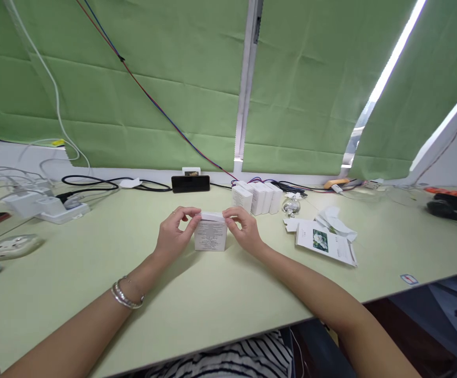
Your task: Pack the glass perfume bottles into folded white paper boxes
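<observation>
A small white box (210, 236) with fine grey print stands upright on the pale green table, its top flap slightly raised. My left hand (177, 231) pinches the box's upper left corner between thumb and fingers. On the other side, my right hand (244, 228) grips the upper right corner in the same way. What is inside the box cannot be seen. Behind my right hand stands a row of several similar white boxes (257, 198).
A dark phone (191, 184) leans at the back. To the right lie a flattened white carton (326, 241), crumpled paper (336, 220) and a clear round object (291, 206). Power strips (61, 210) with cables fill the left, near a translucent case (13, 247). Black headphones (454, 207) rest far right.
</observation>
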Motion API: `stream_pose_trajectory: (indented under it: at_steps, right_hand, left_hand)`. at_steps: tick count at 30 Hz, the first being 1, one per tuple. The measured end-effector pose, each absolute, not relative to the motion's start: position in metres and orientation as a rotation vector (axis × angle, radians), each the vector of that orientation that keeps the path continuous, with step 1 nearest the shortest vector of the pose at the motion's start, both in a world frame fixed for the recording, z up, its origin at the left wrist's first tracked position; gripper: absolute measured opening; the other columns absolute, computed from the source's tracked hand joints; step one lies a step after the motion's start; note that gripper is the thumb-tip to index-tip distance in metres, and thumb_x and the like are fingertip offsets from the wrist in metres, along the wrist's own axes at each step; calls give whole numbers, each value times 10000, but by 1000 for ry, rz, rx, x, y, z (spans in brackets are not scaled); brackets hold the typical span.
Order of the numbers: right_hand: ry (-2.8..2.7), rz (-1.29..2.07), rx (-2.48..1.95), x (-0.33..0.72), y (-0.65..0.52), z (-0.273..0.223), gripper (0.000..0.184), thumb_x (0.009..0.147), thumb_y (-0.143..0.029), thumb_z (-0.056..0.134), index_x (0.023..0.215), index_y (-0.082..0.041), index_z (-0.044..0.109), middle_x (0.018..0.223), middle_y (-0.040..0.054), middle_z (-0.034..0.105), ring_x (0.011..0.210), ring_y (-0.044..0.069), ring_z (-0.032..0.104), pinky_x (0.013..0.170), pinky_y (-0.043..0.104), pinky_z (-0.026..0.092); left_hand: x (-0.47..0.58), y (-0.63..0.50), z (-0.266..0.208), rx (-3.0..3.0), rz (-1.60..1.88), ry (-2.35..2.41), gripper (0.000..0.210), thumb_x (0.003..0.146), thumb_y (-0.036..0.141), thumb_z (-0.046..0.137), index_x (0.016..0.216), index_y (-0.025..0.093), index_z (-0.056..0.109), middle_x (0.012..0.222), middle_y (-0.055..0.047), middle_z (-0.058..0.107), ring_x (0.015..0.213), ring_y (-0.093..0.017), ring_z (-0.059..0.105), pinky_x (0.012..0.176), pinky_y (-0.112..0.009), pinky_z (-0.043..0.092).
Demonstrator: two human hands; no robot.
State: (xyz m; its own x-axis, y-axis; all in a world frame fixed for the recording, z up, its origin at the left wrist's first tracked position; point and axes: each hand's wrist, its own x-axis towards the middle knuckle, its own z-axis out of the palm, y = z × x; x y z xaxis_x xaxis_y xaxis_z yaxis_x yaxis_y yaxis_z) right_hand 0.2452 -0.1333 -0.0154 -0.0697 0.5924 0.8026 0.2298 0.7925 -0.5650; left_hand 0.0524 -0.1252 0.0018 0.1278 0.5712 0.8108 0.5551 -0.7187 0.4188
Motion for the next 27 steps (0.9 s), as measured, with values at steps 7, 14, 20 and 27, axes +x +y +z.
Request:
stream_pose_trajectory:
  at_steps: [7,14,20,27]
  right_hand:
    - [-1671,328,-668,246,-133,-15,126,846,-261,491,852,-206,604,908,51,643,900,154,603,703,274,529]
    - [-1681,326,-653,247,-134,-15,123,847,-247,490,856,-207,607,913,53,645,904,158,603,713,283,528]
    - [-1693,313,-632,247,-132,-16,130,855,-260,486,866,-211,605,918,53,640,902,159,603,712,288,527]
    - [-1714,260,-640,248,-132,-15,118,861,-249,477,862,-217,591,915,53,635,899,155,601,705,290,528]
  left_hand:
    - [50,-122,1,2495,1712,1026,124,859,256,497,864,179,594,783,-15,606,669,-115,547,619,-246,466]
    - [50,-122,2,2526,1685,1025,128,860,260,476,849,186,581,775,-18,598,676,-124,552,613,-254,473]
    - [50,-122,1,2536,1678,1023,120,865,245,470,850,184,572,779,-17,585,679,-120,542,608,-253,474]
    - [49,-120,-1,2510,1665,1068,126,859,264,486,837,189,585,810,-28,506,676,-123,522,515,-236,460]
